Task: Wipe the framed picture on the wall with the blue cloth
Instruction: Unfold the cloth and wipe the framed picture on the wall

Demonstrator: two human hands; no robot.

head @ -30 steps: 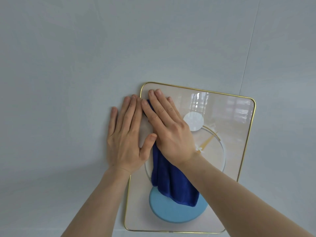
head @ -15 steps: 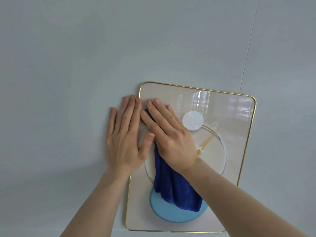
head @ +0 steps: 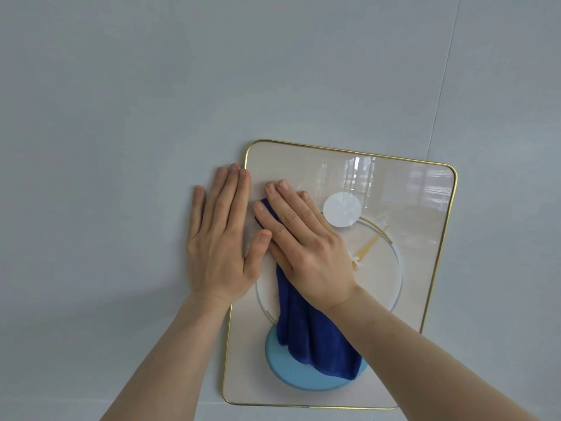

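Observation:
The framed picture (head: 419, 208) hangs on the wall, a glossy cream panel with a thin gold frame, a white disc, a thin ring and a light blue disc. My right hand (head: 306, 250) lies flat on its left half and presses the dark blue cloth (head: 312, 335) against the glass. The cloth hangs down below my palm over the light blue disc. My left hand (head: 221, 238) rests flat on the picture's left edge, fingers on the wall, thumb on the glass beside the cloth.
A plain pale grey wall (head: 151, 101) surrounds the picture, with a thin vertical seam (head: 440, 101) above its right corner. Window reflections show on the glass at the upper right.
My right hand has slid down the glass with the cloth, away from the top left corner. The left hand has stayed in place.

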